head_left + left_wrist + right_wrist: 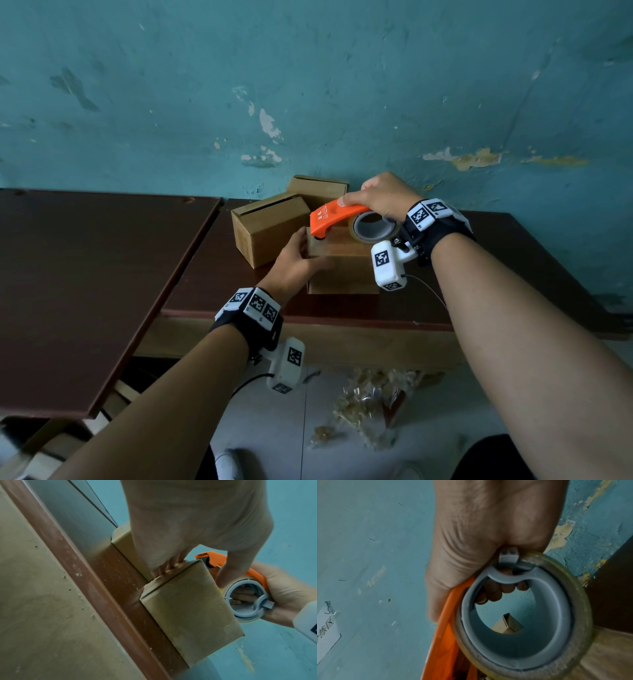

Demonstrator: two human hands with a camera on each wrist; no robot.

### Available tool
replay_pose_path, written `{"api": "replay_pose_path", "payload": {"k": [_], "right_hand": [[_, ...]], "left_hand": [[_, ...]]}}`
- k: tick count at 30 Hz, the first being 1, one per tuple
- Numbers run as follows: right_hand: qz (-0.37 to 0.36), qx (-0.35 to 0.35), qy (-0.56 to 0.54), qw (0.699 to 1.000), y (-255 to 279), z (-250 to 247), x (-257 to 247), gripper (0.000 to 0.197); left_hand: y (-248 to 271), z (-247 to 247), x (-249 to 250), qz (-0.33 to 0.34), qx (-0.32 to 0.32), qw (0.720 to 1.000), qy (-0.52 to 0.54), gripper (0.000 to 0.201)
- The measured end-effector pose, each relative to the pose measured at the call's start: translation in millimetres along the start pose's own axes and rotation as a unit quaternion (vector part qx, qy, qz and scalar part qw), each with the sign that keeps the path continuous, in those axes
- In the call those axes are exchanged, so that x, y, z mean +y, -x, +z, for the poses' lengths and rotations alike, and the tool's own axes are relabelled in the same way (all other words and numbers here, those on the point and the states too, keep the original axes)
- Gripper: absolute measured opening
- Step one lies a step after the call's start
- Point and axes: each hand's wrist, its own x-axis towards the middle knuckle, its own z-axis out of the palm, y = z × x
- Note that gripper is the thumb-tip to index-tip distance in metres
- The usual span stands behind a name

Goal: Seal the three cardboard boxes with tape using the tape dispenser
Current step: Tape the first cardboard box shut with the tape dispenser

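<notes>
While the left hand (294, 263) steadies the nearest cardboard box (342, 270), the right hand (383, 198) sets the orange tape dispenser (337, 217) on its top.
The box stands at the front edge of the dark surface (428, 308), two more boxes (270, 229) crowded just behind against the teal wall (308, 85); the surface is bare to the right. Left fingers wrap the box's left side, thumb on top; right fingers clamp the dispenser's handle through the tape roll (523, 620). The dispenser's blade end is hidden.
</notes>
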Motion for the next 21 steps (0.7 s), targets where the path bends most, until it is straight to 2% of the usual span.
{"api": "replay_pose_path", "payload": {"k": [2, 5, 11, 14, 21], "right_hand": [[0.002, -0.001, -0.001, 1.0, 0, -1, 0, 0.055], [0.003, -0.004, 0.0, 1.0, 0, -2, 0, 0.054], [-0.001, -0.004, 0.007, 1.0, -2, -2, 0, 0.054], [-0.003, -0.005, 0.009, 1.0, -3, -2, 1, 0.053], [-0.006, -0.012, 0.005, 1.0, -5, -1, 2, 0.052]], "left_hand": [[-6, 2, -2, 0.013, 0.007, 0.999, -0.028, 0.126], [-11, 1, -6, 0.02, 0.003, 0.999, -0.032, 0.136], [-20, 2, -13, 0.049, -0.009, 0.999, -0.017, 0.125], [-24, 8, -18, 0.062, 0.012, 0.998, -0.001, 0.118], [-28, 16, -18, 0.049, 0.028, 0.998, 0.01, 0.105]]}}
